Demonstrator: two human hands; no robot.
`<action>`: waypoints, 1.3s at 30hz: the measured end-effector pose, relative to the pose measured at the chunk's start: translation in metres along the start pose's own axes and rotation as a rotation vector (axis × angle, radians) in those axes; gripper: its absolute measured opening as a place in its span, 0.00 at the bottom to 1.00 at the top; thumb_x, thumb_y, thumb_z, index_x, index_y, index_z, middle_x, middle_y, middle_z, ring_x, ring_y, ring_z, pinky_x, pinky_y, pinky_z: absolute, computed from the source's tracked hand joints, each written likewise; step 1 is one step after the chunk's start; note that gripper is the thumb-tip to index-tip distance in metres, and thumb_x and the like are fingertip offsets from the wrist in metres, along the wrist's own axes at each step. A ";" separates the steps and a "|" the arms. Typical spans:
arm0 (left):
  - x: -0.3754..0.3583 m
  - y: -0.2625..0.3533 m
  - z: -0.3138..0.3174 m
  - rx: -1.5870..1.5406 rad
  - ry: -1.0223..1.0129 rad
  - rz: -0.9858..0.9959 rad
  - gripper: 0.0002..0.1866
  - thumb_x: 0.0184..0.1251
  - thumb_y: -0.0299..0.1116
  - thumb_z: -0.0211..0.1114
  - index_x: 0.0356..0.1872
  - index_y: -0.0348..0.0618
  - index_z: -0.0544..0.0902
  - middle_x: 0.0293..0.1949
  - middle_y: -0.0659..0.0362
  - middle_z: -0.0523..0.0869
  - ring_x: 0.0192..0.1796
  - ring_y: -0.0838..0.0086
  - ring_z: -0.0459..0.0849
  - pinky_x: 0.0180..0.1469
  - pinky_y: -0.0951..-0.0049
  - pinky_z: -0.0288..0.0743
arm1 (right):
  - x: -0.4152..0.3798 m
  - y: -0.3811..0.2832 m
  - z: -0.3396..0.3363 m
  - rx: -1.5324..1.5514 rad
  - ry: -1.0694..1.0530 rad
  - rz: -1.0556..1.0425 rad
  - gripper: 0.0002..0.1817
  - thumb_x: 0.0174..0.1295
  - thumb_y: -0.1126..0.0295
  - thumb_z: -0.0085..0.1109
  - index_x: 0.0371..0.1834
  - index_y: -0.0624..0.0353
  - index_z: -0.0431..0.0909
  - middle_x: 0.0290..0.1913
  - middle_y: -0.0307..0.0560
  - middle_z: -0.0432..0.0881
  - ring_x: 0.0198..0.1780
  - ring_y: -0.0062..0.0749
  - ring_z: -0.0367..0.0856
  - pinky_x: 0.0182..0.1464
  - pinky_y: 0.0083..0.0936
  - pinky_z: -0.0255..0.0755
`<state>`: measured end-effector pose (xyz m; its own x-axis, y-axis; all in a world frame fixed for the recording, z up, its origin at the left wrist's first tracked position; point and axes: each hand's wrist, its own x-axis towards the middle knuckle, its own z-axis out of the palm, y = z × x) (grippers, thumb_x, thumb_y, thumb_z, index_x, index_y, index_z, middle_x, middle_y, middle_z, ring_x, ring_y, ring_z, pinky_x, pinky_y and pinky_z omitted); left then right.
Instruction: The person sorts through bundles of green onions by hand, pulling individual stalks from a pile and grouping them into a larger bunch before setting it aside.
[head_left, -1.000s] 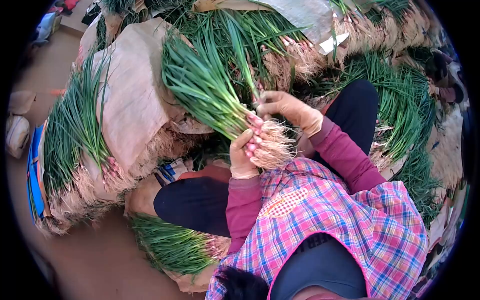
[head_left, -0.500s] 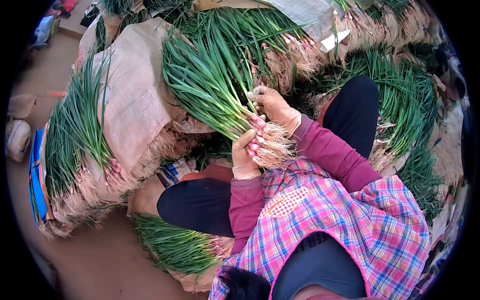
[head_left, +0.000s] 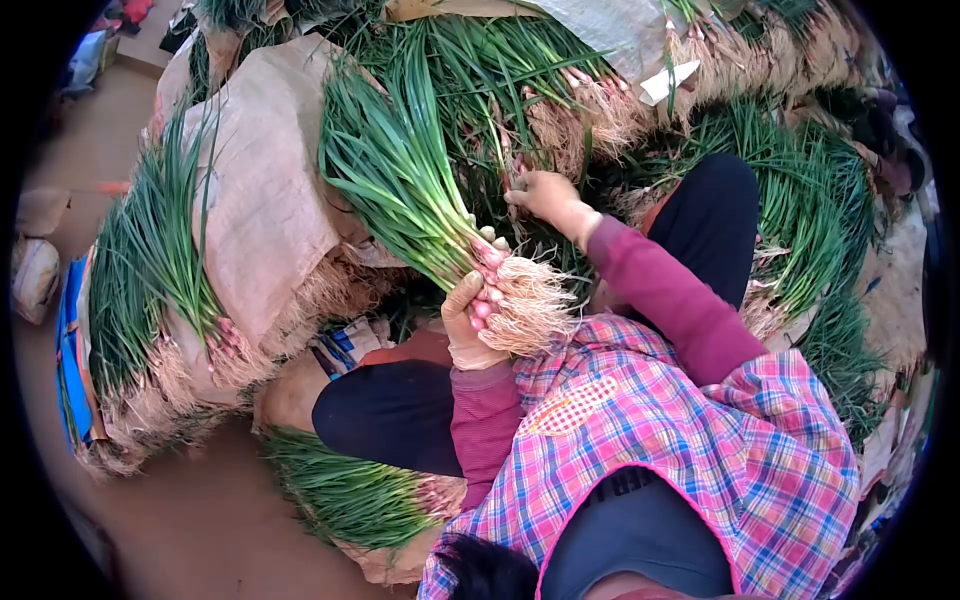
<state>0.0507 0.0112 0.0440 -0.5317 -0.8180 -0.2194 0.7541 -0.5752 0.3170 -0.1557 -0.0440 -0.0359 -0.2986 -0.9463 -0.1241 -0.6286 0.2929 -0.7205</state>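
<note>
My left hand (head_left: 473, 320), in a pale glove, grips a bunch of spring onions (head_left: 420, 210) around the stems just above the bulbs. The pinkish bulbs (head_left: 487, 295) and long pale roots (head_left: 535, 305) point toward my lap, and the green leaves fan out to the upper left. My right hand (head_left: 550, 203), also gloved, is apart from the bunch, to its upper right. Its fingers are closed at the lower end of a thin reddish spring onion stalk (head_left: 503, 140) at the edge of the heap; the fingertips are partly hidden.
A heap of spring onions (head_left: 560, 60) lies ahead. More stand at the left beside a beige cloth (head_left: 275, 170). Other bundles lie at the right (head_left: 810, 220) and by my left knee (head_left: 350, 490). My bent knees frame the work. Brown floor (head_left: 210, 520) shows at lower left.
My right hand has left the bunch and moved slightly up and right to the stalk at the heap. My left hand has shifted a little left with the bunch.
</note>
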 end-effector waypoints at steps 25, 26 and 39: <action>0.015 -0.012 -0.028 0.340 0.100 -0.076 0.16 0.57 0.24 0.64 0.48 0.33 0.76 0.34 0.54 0.82 0.22 0.84 0.77 0.15 0.93 0.60 | 0.012 -0.033 -0.001 1.178 -0.520 0.224 0.11 0.69 0.64 0.52 0.42 0.59 0.80 0.29 0.33 0.77 0.24 0.15 0.71 0.27 0.10 0.61; 0.015 -0.011 -0.030 0.315 0.135 -0.074 0.17 0.57 0.24 0.64 0.48 0.33 0.76 0.34 0.54 0.82 0.23 0.84 0.77 0.15 0.93 0.60 | 0.004 -0.033 -0.010 1.211 -0.453 0.171 0.12 0.70 0.65 0.50 0.45 0.62 0.79 0.27 0.33 0.77 0.26 0.16 0.74 0.28 0.11 0.63; 0.012 -0.013 0.000 0.035 0.128 -0.007 0.24 0.55 0.22 0.61 0.55 0.28 0.73 0.43 0.48 0.84 0.26 0.80 0.79 0.29 0.85 0.76 | -0.006 0.037 0.022 0.767 -0.106 0.147 0.11 0.61 0.65 0.62 0.37 0.63 0.83 0.31 0.43 0.85 0.33 0.27 0.80 0.40 0.25 0.73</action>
<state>0.0340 0.0088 0.0373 -0.4817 -0.8092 -0.3365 0.7357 -0.5820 0.3464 -0.1612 -0.0308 -0.0765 -0.2464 -0.9243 -0.2914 0.0947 0.2763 -0.9564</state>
